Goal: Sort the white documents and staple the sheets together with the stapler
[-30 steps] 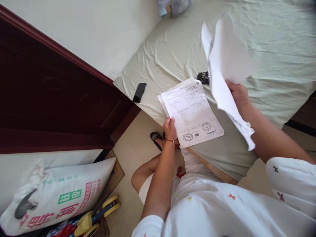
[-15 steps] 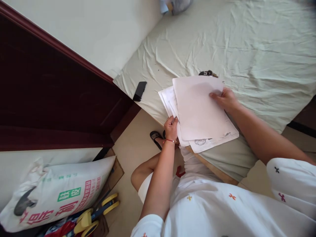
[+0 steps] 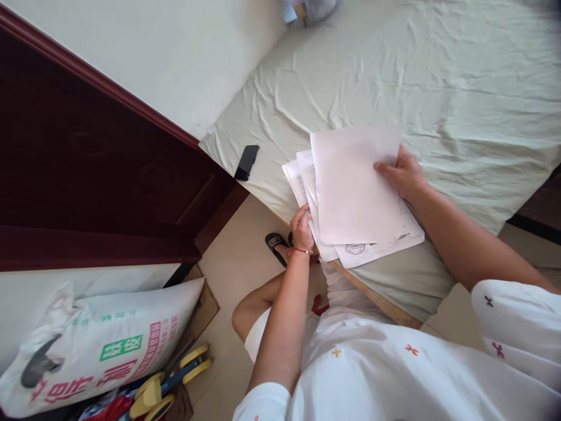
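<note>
A stack of white paper sheets [image 3: 350,199] lies at the near edge of a bed, fanned loosely so the left edges step out one behind another. The top sheet [image 3: 355,181] shows its blank side — plain white, slightly tilted. Beneath it, printed pages [image 3: 377,247] stick out at the lower right, carrying a round stamp and small print.

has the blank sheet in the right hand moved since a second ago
Yes. The blank sheet, raised above the bed before, now lies on the paper stack.
</note>
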`<state>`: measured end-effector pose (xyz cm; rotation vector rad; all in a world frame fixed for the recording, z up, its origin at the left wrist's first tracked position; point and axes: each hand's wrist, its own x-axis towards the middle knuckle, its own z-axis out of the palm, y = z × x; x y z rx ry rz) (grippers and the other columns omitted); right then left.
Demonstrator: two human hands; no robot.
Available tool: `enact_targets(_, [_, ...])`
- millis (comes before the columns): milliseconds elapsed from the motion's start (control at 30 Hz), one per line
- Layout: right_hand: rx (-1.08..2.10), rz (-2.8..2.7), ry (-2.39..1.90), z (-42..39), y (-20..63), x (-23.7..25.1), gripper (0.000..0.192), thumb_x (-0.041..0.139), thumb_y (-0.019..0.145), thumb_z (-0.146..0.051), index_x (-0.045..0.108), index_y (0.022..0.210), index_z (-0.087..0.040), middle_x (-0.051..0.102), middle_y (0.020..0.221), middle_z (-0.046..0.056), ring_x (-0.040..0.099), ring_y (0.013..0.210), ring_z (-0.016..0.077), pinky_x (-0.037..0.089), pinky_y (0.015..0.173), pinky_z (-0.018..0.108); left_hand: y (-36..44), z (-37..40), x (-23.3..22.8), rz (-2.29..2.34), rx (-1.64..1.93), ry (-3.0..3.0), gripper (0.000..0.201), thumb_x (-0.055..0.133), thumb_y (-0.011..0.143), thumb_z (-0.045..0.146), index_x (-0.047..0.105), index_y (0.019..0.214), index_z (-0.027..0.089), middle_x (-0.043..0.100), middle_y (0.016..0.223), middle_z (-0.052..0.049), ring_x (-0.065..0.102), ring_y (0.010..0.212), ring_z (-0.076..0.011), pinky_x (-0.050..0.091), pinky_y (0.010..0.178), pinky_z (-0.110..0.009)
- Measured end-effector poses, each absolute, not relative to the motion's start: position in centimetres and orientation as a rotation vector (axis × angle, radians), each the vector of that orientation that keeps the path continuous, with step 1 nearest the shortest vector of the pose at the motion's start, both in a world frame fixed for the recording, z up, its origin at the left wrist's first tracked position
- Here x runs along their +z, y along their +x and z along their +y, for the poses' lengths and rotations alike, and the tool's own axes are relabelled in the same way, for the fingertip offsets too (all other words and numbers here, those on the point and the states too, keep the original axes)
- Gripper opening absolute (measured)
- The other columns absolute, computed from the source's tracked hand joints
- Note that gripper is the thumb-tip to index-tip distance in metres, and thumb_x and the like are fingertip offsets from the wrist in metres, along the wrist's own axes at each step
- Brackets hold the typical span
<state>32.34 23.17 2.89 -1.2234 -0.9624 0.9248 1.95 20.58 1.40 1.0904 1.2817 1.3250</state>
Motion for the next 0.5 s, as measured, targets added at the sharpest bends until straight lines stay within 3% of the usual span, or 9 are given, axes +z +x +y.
enact_targets(167, [0.987,-0.897,-1.341,23.1,32.7,2.7,0.032,0.087,0.069,-0.05,0.067,0.079,-0.027,0.07,0.075,0.004,0.069,0.071,0.0258,0.062,0.065,0.044,1.7,20.7,0.9,1.288,1.279,1.176,0.032,0.069,0.074,0.027,0.082,0.103,0.021,0.083,0.105,-0.005,0.075,0.104,-0.0256,0.055,0.102,-0.039])
enact_targets(300, [0.88,-0.868,-1.401,23.0,33.0,2.8,0.029,0.087,0.072,-0.044,0.064,0.071,-0.026,0.064,0.066,0.002,0.063,0.062,0.0206,0.06,0.062,0.04,1.7,20.7,1.1,1.248,1.295,1.324,0.044,0.071,0.079,0.024,0.077,0.122,0.021,0.079,0.121,-0.007,0.071,0.123,-0.0265,0.051,0.114,-0.041])
enact_targets(400, [0.942,-0.739,-1.349,23.0,33.2,3.4,0.024,0.087,0.074,-0.038,0.066,0.072,-0.026,0.066,0.068,0.002,0.063,0.061,0.0197,0.061,0.062,0.04,1.7,20.7,1.3,1.263,1.323,1.358,0.065,0.076,0.082,0.027,0.063,0.145,0.023,0.074,0.132,-0.009,0.068,0.129,-0.0262,0.05,0.116,-0.04])
enact_targets(500, [1.016,-0.598,-1.25,23.2,33.6,3.9,0.02,0.087,0.074,-0.032,0.069,0.079,-0.025,0.071,0.075,0.003,0.07,0.07,0.0219,0.065,0.071,0.041,1.9,20.7,1.3,1.221,1.32,1.307,0.084,0.078,0.084,0.032,0.044,0.16,0.025,0.073,0.133,-0.012,0.07,0.126,-0.0263,0.052,0.114,-0.041])
